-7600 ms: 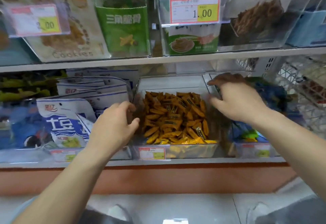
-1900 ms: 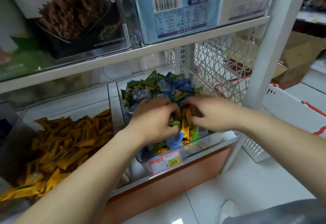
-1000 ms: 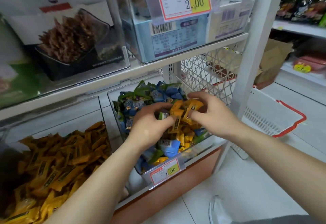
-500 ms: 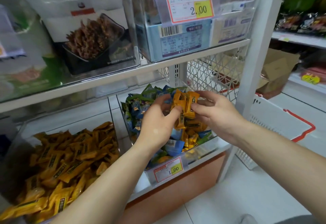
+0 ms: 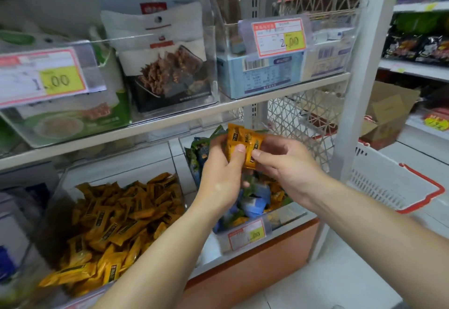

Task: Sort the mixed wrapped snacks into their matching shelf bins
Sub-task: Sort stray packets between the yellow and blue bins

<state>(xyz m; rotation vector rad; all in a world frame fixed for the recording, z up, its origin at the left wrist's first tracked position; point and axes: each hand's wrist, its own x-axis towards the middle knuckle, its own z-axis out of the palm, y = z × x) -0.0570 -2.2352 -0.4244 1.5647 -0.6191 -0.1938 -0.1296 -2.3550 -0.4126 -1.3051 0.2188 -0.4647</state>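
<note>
A person's left hand [image 5: 223, 175] and right hand [image 5: 289, 165] met above a clear plastic shelf bin [image 5: 286, 216] of mixed sweets on the lower shelf of a shop rack. Both pinched one small bunch of orange foil-wrapped snacks [image 5: 243, 142], thumbs pressed on the front of the packets and fingers curled behind. The bunch stood upright, lifted clear of the bin's contents, just under the edge of the white upper shelf [image 5: 170, 124]. Below the hands, loose blue and green wrapped snacks [image 5: 252, 204] lay heaped in the bin with a few orange ones among them, and a red-bordered price label [image 5: 246, 235] hung on the bin's front wall at six o'clock from the hands. At eight o'clock from them, just beside the mixed bin, a second clear plastic bin [image 5: 54, 211] held a pile of matching orange packets [image 5: 116, 223]. At three o'clock, beyond the rack's white upright post [image 5: 357, 104], a white plastic shopping basket with a red handle [image 5: 388, 187] sat on the pale floor. A brown cardboard box [image 5: 388, 111] was open at two o'clock, behind the basket.
</note>
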